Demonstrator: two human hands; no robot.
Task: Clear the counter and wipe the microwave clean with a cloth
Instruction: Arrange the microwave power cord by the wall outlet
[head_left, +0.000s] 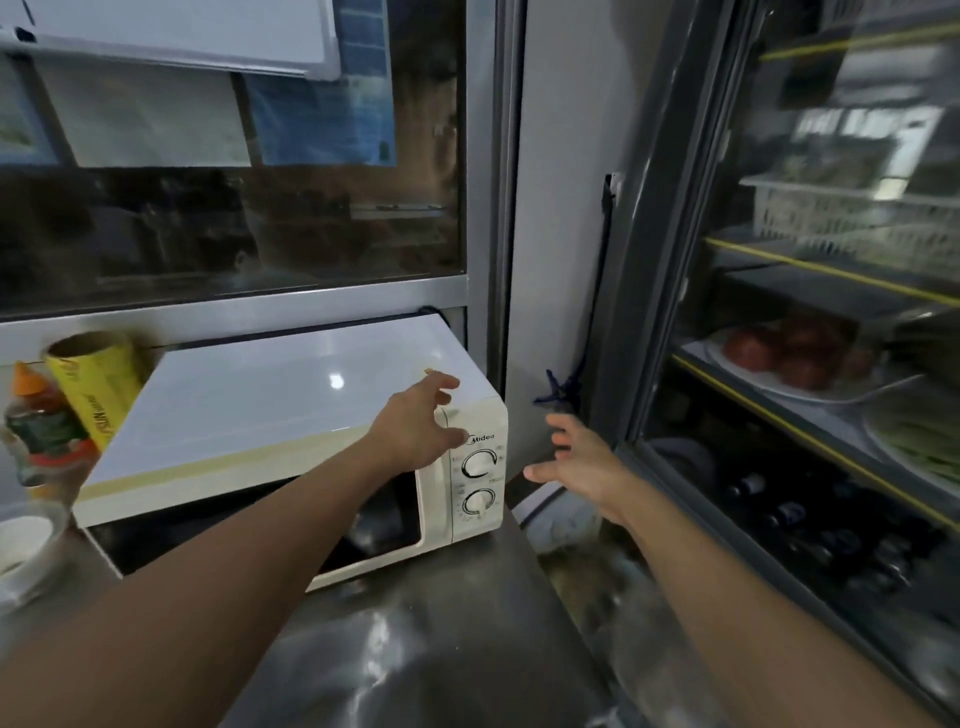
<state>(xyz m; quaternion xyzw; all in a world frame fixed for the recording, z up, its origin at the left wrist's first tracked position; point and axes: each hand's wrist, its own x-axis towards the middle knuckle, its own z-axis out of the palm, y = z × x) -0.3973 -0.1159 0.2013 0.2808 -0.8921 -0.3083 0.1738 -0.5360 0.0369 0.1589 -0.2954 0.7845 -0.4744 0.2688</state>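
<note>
Microwave (291, 415): on the steel counter (441, 649), long axis running left to right, dials at its right end.
Left hand (415, 426): fingers spread, empty, at the top front corner, the nearer hand.
Right hand (582, 462): open, empty, just beside the right wall.
Cloth: none in sight.

One wide-angle head-worn view looks forward and down from close above a shiny steel counter (441, 649), facing a window wall. Both forearms reach away from the lens toward a cream, two-dial microwave oven (291, 415) near centre; a glass-fronted refrigerated cabinet (810, 364) curves along the right edge, bent by the lens
</note>
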